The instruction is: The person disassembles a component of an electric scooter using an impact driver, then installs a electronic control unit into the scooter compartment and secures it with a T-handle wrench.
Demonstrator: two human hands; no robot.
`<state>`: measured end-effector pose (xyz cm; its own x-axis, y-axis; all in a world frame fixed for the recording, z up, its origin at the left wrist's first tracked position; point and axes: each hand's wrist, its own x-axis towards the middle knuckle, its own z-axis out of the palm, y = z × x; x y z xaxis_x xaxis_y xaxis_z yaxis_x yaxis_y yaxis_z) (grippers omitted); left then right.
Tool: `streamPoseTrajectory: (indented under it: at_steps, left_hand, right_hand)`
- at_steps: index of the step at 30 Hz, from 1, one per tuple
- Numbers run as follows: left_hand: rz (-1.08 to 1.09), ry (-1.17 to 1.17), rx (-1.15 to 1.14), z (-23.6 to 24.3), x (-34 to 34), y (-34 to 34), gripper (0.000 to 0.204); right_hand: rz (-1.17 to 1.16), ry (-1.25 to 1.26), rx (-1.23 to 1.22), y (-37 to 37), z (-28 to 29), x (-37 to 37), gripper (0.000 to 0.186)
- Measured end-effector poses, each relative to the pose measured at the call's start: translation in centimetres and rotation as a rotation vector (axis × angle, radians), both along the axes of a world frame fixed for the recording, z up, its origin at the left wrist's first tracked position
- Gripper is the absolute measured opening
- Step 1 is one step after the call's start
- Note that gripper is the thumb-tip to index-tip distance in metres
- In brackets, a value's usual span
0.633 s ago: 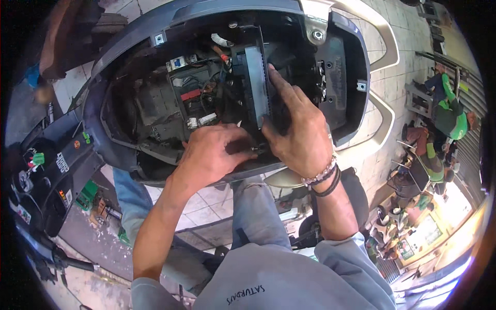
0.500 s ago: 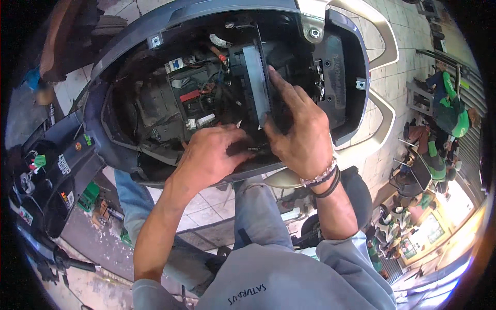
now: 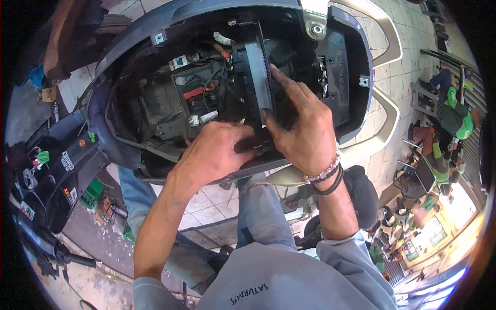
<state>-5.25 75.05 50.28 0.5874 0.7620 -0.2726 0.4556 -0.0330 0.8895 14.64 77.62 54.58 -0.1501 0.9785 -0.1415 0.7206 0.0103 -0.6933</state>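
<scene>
My left hand (image 3: 217,147) reaches in over the near rim of an opened scooter body (image 3: 129,160). Its fingers curl inward and the thumb points right; what lies at the fingertips is dark and hidden. Close beside it, my right hand (image 3: 305,129) has its index finger and thumb spread along the right edge of a pale grey rectangular block (image 3: 257,77), touching it. This block stands lengthwise across the middle of the compartment. Left of it are a red part (image 3: 193,93), white connectors (image 3: 209,117) and an orange-sleeved cable (image 3: 223,51).
A metal bracket (image 3: 316,28) is fixed at the far rim. Pale grab rails (image 3: 391,111) curve out at the right end. The stickered front panel (image 3: 67,175) and a handlebar grip (image 3: 81,260) are at left. Several people in green (image 3: 457,111) are off to the right.
The view has shifted slightly, so the scooter sits a little further right. Both hands keep nearly the same places; the left fingers have moved slightly at the near inner wall.
</scene>
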Motion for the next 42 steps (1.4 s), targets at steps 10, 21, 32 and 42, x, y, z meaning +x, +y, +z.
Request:
streamPoseTrajectory:
  at_steps: [10,21,32,42]
  left_hand:
    - [-0.019,-0.084,0.015,-0.5,0.7,0.4,0.030]
    - [0.021,-0.057,0.109,-1.0,0.6,-0.2,0.031]
    - [-0.093,-0.069,0.238,-0.7,0.7,0.3,0.020]
    - [0.043,-0.030,0.041,0.4,2.0,-0.4,0.019]
  right_hand:
    - [0.011,-0.026,0.019,0.0,0.1,0.1,0.069]
    - [0.001,0.007,0.046,-0.1,-0.3,0.2,0.066]
    - [-0.049,0.036,0.075,-0.9,-0.7,0.5,0.062]
    - [0.016,0.025,0.015,-2.2,0.3,2.0,0.053]
